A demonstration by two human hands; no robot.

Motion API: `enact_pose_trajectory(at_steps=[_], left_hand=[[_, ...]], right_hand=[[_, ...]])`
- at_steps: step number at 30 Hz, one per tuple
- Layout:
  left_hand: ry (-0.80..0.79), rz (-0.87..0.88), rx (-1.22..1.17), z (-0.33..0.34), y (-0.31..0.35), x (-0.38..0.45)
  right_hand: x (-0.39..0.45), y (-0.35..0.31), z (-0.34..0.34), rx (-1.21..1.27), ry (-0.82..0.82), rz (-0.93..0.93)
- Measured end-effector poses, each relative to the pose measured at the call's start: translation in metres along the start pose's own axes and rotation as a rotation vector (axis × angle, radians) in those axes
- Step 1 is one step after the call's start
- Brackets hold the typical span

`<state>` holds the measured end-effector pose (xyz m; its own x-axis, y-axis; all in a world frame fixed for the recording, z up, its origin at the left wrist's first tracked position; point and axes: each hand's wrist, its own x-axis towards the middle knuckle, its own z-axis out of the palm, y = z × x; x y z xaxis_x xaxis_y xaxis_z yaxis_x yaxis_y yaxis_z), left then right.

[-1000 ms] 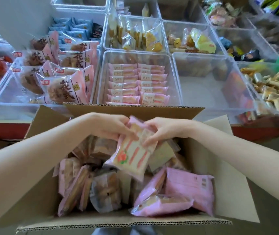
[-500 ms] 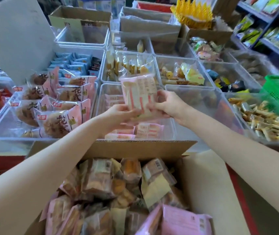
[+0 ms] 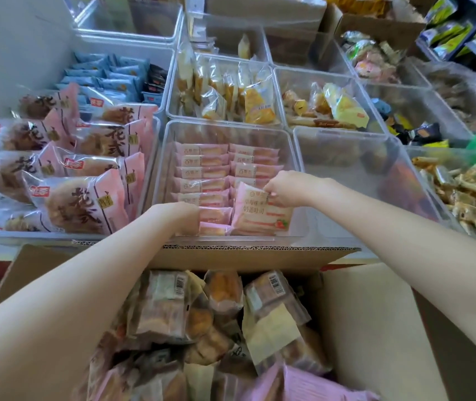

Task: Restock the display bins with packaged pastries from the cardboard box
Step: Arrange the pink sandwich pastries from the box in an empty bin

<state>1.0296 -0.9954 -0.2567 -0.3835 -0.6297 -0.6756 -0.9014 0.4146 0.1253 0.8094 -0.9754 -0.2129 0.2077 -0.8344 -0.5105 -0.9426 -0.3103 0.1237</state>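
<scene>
Your right hand [image 3: 281,190] pinches the top edge of a pink pastry pack [image 3: 260,211], standing at the near right of the clear bin [image 3: 225,130] just past the cardboard box [image 3: 245,257]. Your left hand [image 3: 179,217] reaches in at the near left row; I cannot tell what it holds. The pack looks light, soft and slippery, so hold its edge seam and don't squash the bread.

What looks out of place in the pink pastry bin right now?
One pink pastry packet stands face-up at the front of the clear bin, pinched by the right hand, while the others lie in two neat rows. The left hand rests beside them.
</scene>
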Motion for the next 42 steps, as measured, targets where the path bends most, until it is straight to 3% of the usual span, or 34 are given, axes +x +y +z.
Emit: enact_pose_trajectory(at_steps=[8, 14, 16, 18, 20, 22, 24, 27, 30, 33, 36, 42], left_hand=[[0.005, 0.001, 0.032, -0.001, -0.005, 0.008], [0.006, 0.016, -0.009, -0.002, -0.011, 0.0], [0.121, 0.035, -0.03, -0.006, -0.011, -0.011], [0.381, 0.114, -0.097, -0.009, -0.005, -0.028], [0.769, 0.313, -0.19, -0.007, 0.005, -0.055], [0.958, 0.576, -0.23, 0.005, 0.015, -0.09], [0.906, 0.8, -0.145, 0.029, 0.024, -0.117], [0.741, 0.905, 0.055, 0.073, 0.03, -0.129], [0.379, 0.732, 0.074, 0.103, 0.034, -0.12], [-0.086, 0.588, 0.084, 0.128, 0.038, -0.113], [-0.138, 0.518, 0.052, 0.135, 0.043, -0.107], [-0.187, 0.444, -0.052, 0.131, 0.05, -0.106]], right_hand=[[0.007, -0.01, 0.013, -0.121, -0.015, -0.03], [0.025, -0.026, 0.033, 0.159, -0.106, -0.016], [0.024, -0.029, 0.026, 0.189, -0.076, 0.007], [0.01, -0.031, 0.013, 0.251, 0.086, 0.014], [-0.019, -0.038, -0.006, 0.405, 0.282, -0.063], [-0.058, -0.052, -0.022, 0.593, 0.384, -0.222], [-0.096, -0.069, -0.028, 0.678, 0.383, -0.365], [-0.127, -0.094, -0.011, 0.618, 0.32, -0.452], [-0.136, -0.119, 0.023, 0.472, 0.105, -0.472], [-0.134, -0.138, 0.071, 0.127, -0.291, -0.407], [-0.129, -0.143, 0.108, 0.04, -0.548, -0.278], [-0.123, -0.151, 0.114, 0.317, -0.759, -0.214]])
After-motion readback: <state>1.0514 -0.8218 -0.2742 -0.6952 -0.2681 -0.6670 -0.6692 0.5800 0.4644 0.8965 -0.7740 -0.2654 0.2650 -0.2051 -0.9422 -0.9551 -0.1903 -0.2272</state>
